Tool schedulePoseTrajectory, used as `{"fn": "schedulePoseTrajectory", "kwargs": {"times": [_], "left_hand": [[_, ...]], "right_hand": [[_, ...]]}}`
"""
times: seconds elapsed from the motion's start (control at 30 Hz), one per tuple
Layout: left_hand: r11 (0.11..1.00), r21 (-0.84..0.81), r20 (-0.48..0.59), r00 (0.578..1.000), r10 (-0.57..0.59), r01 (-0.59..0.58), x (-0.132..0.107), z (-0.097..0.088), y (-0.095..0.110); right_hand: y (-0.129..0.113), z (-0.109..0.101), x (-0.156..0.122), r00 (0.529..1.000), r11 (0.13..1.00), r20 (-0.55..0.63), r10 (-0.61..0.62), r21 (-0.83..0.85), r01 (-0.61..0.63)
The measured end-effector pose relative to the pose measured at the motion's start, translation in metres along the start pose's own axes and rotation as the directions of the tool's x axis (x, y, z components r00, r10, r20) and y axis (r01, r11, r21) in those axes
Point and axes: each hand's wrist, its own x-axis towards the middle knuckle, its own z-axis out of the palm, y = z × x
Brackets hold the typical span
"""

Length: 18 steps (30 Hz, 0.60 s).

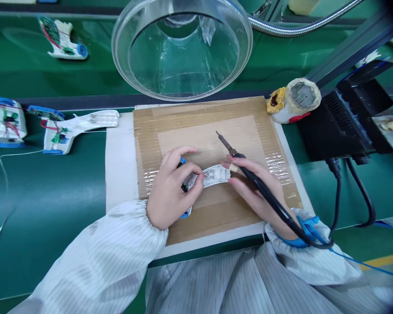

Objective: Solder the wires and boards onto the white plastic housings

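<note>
A white plastic housing half (217,174) with blue-edged ends lies on the cardboard sheet (229,109). My left hand (177,185) covers much of it, thumb and index finger pinched over its middle. Whatever sits between those fingertips is too small to make out. In my right hand (258,187) is a soldering iron (225,143), gripped like a pen, its tip pointing up and away above the cardboard. The fingers of that hand are close to the right end of the housing. A blue strap (301,237) circles the right wrist.
A clear fume hood (181,56) hangs above the back of the cardboard. Right of it stand a tin with yellow sponge (294,100) and a black soldering station (327,122). Wired white housings (65,128) lie left; another (63,41) sits on the green strip behind.
</note>
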Motion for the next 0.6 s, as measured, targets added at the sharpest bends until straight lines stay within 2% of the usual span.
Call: {"fn": "schedulePoseTrajectory", "kwargs": {"times": [0.07,0.17,0.27,0.33,0.4,0.5,0.57,0.6], "left_hand": [[1.0,-0.006,0.004,1.0,-0.015,0.015,0.0,0.0,-0.001],[0.998,-0.051,0.033,0.999,-0.032,0.034,0.001,-0.005,-0.003],[0.988,-0.149,0.18,0.984,-0.013,0.04,0.004,-0.026,-0.009],[0.982,-0.165,0.284,0.958,-0.039,0.089,0.008,-0.054,-0.017],[0.986,-0.077,0.273,0.954,-0.123,0.15,0.015,-0.095,-0.029],[0.94,0.198,0.069,0.953,-0.295,0.277,0.04,-0.168,-0.048],[0.82,0.406,-0.086,0.911,-0.404,0.403,0.065,-0.209,-0.058],[0.766,0.472,-0.17,0.898,-0.406,0.436,0.079,-0.223,-0.062]], "right_hand": [[0.002,0.002,0.002,0.998,0.999,0.047,-0.034,-0.02,0.035],[0.004,0.002,0.002,0.998,0.998,-0.014,-0.059,-0.023,0.059],[0.003,0.001,0.0,0.996,0.998,-0.073,-0.06,-0.034,0.057],[0.002,0.0,-0.002,0.992,0.997,-0.111,-0.06,-0.059,0.054],[0.003,0.0,-0.003,0.988,0.992,-0.135,-0.076,-0.107,0.062],[0.008,0.0,-0.006,0.989,0.979,-0.102,-0.109,-0.184,0.089],[0.012,0.001,-0.009,0.984,0.971,-0.094,-0.15,-0.204,0.129],[0.014,0.002,-0.011,0.984,0.97,-0.099,-0.15,-0.206,0.128]]}}
